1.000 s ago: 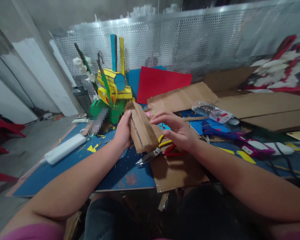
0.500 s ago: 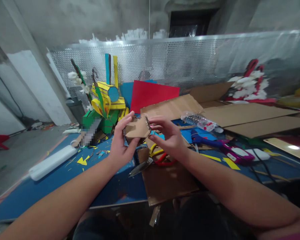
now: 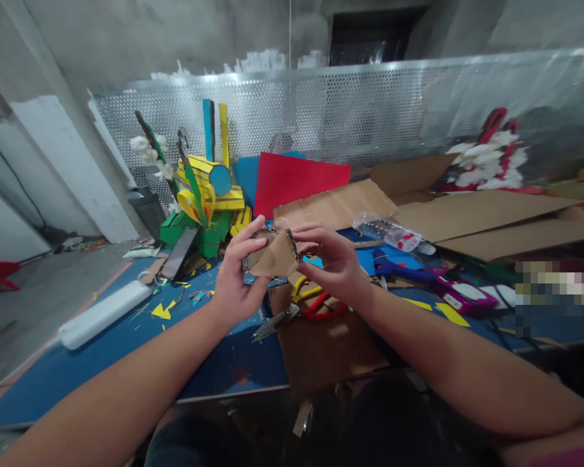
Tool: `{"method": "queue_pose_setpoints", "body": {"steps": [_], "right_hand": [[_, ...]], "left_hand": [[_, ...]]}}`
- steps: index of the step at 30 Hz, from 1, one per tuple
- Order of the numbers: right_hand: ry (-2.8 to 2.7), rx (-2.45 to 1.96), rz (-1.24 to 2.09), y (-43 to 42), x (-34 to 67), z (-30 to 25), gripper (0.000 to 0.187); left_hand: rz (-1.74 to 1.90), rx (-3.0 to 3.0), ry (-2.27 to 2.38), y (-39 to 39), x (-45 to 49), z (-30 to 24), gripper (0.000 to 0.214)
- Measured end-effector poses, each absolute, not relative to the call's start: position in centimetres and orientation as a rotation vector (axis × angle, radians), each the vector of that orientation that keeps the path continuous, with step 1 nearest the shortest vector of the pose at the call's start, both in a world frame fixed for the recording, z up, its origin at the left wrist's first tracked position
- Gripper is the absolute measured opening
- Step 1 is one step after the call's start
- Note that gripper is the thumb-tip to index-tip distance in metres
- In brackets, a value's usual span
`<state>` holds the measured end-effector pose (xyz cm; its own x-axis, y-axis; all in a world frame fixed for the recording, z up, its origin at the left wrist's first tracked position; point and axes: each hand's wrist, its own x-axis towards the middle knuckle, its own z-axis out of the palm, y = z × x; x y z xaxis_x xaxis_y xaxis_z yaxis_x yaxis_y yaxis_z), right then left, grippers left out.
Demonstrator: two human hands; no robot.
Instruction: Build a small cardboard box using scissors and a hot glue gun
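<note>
A small folded cardboard piece [image 3: 276,255] with raw corrugated edges is held up above the table. My left hand [image 3: 241,272] grips it from the left, fingers over the top and thumb below. My right hand [image 3: 333,259] has its fingers bent at the right edge, the fingertips and thumb closed on that side. Beneath the hands lie scissors [image 3: 316,301] with yellow and red handles, blades pointing left. They rest on a flat cardboard sheet [image 3: 328,353] that overhangs the table's front edge.
A white power strip [image 3: 104,314] lies at left, near yellow paper scraps. Behind stand green and yellow craft models [image 3: 209,188] and a red sheet [image 3: 299,185]. At right are a plastic bottle [image 3: 394,233], a purple and blue glue gun [image 3: 460,292] and large cardboard sheets [image 3: 486,224].
The cardboard piece has tilted and turned slightly, showing more of its corrugated edge. My right fingertips and thumb have come closer against its right side. The scissors lie where they were.
</note>
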<state>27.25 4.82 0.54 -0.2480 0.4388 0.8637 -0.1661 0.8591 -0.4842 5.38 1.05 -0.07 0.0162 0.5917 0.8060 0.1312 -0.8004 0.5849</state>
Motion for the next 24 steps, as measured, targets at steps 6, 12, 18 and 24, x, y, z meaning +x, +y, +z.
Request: {"method": "queue_pose_setpoints", "body": {"steps": [6, 12, 18, 24], "right_hand": [[-1.764, -0.192, 0.524, 5.1, 27.5, 0.4, 0.033], [-1.780, -0.125, 0.473, 4.9, 27.6, 0.5, 0.037], [-1.798, -0.135, 0.419, 5.0, 27.6, 0.6, 0.034], [-1.811, -0.153, 0.423, 5.2, 27.7, 0.8, 0.038]], "left_hand": [[1.820, 1.957, 0.729, 1.2, 5.2, -0.4, 0.038], [1.761, 2.016, 0.726, 1.2, 4.9, -0.6, 0.037], [1.747, 2.099, 0.673, 1.1, 4.8, -0.5, 0.035], [1.843, 2.188, 0.603, 2.1, 4.6, -0.5, 0.039]]}}
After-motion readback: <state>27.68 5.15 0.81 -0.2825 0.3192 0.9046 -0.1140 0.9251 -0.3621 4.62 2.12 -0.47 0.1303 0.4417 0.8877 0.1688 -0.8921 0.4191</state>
